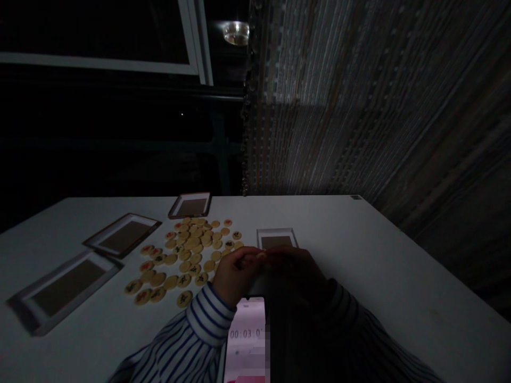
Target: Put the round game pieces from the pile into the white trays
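Observation:
My left hand point(238, 270) and my right hand point(295, 268) meet above the near side of an open shallow box point(295, 238). The left fingers are curled in a pinch, with a small pale spot at their tips that I cannot make out. Deep shadow covers my right hand, whose fingers bend in toward the left ones. To the left of my hands, many round wooden Chinese chess pieces point(195, 248) lie scattered and partly heaped. Some show red or black characters, others a plain face. Below my wrists lies a lit phone point(245, 319) showing a running timer.
Along the left of the white table point(383, 287) are more shallow open boxes: a near one point(66, 290), a middle one point(123, 234) and a far one point(190, 206). A bead-like curtain point(319, 106) hangs behind the table. The room is dim.

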Demonstrator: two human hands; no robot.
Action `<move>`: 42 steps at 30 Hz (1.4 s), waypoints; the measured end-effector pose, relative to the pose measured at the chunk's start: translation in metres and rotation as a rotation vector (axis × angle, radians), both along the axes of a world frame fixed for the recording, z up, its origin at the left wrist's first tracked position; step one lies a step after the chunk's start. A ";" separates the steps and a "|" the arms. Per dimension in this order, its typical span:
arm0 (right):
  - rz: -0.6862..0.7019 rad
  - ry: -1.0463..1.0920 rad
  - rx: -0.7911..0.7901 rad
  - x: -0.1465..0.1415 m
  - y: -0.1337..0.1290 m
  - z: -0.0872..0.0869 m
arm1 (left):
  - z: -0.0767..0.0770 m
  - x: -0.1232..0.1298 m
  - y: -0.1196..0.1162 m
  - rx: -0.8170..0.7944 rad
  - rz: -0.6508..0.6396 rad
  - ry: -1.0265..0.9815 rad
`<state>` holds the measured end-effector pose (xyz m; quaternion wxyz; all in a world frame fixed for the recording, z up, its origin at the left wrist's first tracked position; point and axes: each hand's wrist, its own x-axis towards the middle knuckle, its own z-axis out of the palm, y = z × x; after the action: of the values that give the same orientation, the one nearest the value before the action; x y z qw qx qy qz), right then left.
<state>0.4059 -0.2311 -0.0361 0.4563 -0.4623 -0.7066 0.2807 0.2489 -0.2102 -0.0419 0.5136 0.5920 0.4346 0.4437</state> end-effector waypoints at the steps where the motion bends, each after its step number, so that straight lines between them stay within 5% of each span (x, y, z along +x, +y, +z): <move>1: 0.003 -0.002 -0.006 0.000 0.000 0.000 | -0.001 0.000 0.000 0.000 0.002 0.001; 13: -0.041 0.067 -0.121 -0.001 -0.001 -0.001 | 0.006 -0.003 0.001 0.069 0.014 0.045; 22: 0.016 -0.129 0.080 -0.007 -0.001 0.003 | 0.007 -0.005 0.001 0.056 0.082 0.043; 42: -0.049 -0.484 0.266 -0.004 0.002 0.009 | 0.005 -0.002 0.002 -0.011 0.009 -0.093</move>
<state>0.4021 -0.2286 -0.0268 0.3375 -0.4688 -0.8144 0.0560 0.2464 -0.2077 -0.0368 0.5345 0.5660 0.4154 0.4705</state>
